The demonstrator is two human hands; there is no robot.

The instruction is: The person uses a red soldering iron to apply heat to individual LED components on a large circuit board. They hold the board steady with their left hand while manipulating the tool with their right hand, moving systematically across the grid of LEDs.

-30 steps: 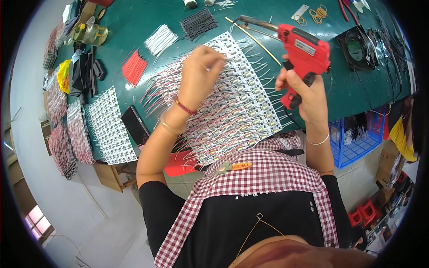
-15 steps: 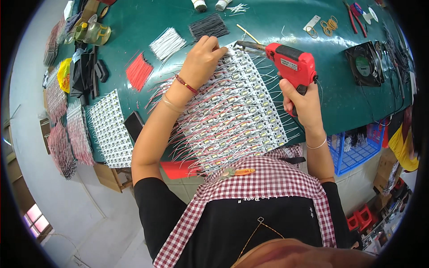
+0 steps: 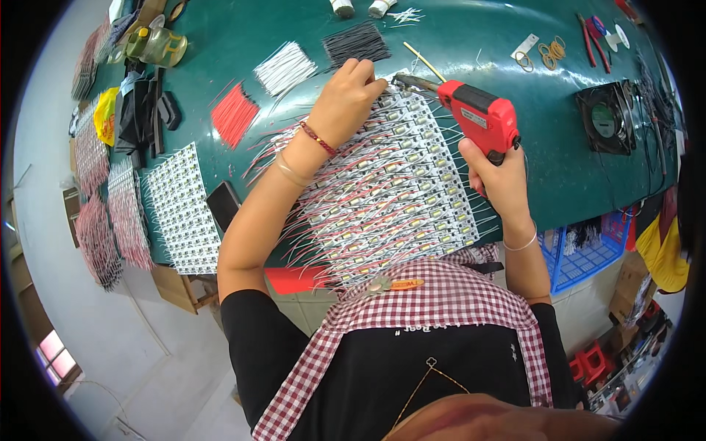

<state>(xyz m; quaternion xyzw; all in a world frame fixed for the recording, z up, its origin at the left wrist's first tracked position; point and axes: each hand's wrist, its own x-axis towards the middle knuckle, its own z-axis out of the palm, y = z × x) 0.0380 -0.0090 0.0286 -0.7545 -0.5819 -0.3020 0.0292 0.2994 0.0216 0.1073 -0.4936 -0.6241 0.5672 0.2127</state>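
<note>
My right hand (image 3: pixel 501 176) is wrapped round the grip of a red and black soldering gun (image 3: pixel 482 110). The gun's tip points left, at the far edge of a white panel of small circuit boards (image 3: pixel 412 180). Rows of thin red and pale wires stick out from this panel. Just left of the tip, my left hand (image 3: pixel 344 99) is closed in a pinch over the panel's far end; what its fingertips hold is hidden. Beyond that hand lie bundles of black wires (image 3: pixel 357 44) and white wires (image 3: pixel 285 68), with red wires (image 3: pixel 234 120) further left.
Another board panel (image 3: pixel 180 213) lies left of my forearm, beside a dark phone (image 3: pixel 223 204). Wired panels (image 3: pixel 131 217) hang at the table's left edge. A black fan (image 3: pixel 604 112), pliers (image 3: pixel 594 44) and rubber bands (image 3: pixel 551 53) are on the right. Below stands a blue crate (image 3: pixel 588 253).
The view has shifted slightly, so the table items appear a little further right and lower. Both hands keep nearly the same place at the panel's far end, the gun still in my right hand.
</note>
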